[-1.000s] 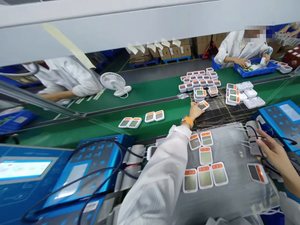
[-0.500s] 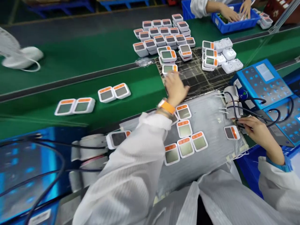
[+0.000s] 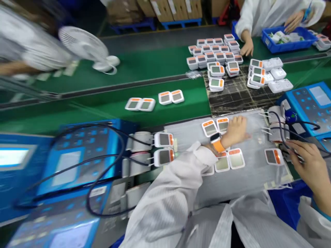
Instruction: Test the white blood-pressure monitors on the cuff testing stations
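Note:
On the grey mat (image 3: 248, 181), my left hand (image 3: 234, 131) reaches palm down over flat white meters with screens and orange strips. Its fingers are stretched forward, the thumb apart; whatever lies under the palm is hidden. Beside it are one meter (image 3: 210, 128) and, nearer me, another meter (image 3: 236, 158). My right hand (image 3: 307, 160) is closed around a black cable (image 3: 280, 129) by the right-hand clamp fixture (image 3: 275, 119); its grip is partly hidden. Left of that hand lies a meter (image 3: 271, 156) with its orange strip at the right.
Two meters sit at the left fixture (image 3: 139, 141), beside blue test instruments (image 3: 67, 148). Paired meters (image 3: 141, 104) lie on the green belt (image 3: 103, 106). Beyond are stacked meters (image 3: 214, 51), white sockets (image 3: 278, 74), a fan (image 3: 82, 43) and a co-worker by a blue bin (image 3: 288, 48).
My left hand has drawn back from the meters on the black board to those on the mat. The view has swung left. A co-worker's hand has left the blue bin and rests beside the stacks.

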Demonstrator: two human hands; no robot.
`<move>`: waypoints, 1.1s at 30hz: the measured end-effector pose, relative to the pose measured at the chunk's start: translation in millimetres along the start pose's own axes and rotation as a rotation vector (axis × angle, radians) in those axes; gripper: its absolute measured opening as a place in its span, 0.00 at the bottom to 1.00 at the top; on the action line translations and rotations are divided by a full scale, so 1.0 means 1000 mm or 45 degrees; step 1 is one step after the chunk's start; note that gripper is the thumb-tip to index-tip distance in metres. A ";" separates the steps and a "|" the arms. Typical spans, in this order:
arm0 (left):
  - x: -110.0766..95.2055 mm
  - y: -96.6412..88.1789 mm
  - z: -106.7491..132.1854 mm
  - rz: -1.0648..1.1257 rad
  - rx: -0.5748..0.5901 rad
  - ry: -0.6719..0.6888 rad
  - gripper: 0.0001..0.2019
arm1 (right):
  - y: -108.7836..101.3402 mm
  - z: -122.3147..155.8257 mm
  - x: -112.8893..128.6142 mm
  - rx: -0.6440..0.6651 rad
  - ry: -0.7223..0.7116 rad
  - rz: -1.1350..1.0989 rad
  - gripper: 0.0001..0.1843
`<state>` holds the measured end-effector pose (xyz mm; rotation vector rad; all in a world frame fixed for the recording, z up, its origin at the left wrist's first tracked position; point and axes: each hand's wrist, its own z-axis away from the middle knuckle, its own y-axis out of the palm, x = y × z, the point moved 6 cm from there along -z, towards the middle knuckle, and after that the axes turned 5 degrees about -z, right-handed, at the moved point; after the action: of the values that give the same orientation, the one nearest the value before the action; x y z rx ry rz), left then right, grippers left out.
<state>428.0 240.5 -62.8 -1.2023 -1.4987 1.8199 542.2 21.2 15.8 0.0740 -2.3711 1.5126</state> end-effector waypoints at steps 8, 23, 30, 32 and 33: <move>0.301 -0.103 0.002 -0.262 -0.085 -1.019 0.44 | 0.098 -0.053 0.109 0.051 -0.266 -0.479 0.15; 0.298 -0.081 0.007 -0.480 0.241 -0.522 0.35 | 0.211 -0.089 0.038 -0.286 0.093 -0.749 0.14; 0.192 -0.039 0.121 -0.469 0.491 -0.311 0.46 | 0.225 -0.088 0.015 -0.287 0.273 -0.833 0.13; 0.172 -0.026 0.140 -0.432 0.499 -0.255 0.47 | 0.225 -0.088 0.017 -0.274 0.277 -0.840 0.13; 0.166 -0.022 0.142 -0.411 0.506 -0.204 0.48 | 0.226 -0.088 0.016 -0.270 0.283 -0.844 0.13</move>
<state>221.6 307.5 -93.7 -0.6016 -1.2436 1.9011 499.2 199.8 -142.8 0.5497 -2.0210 0.9013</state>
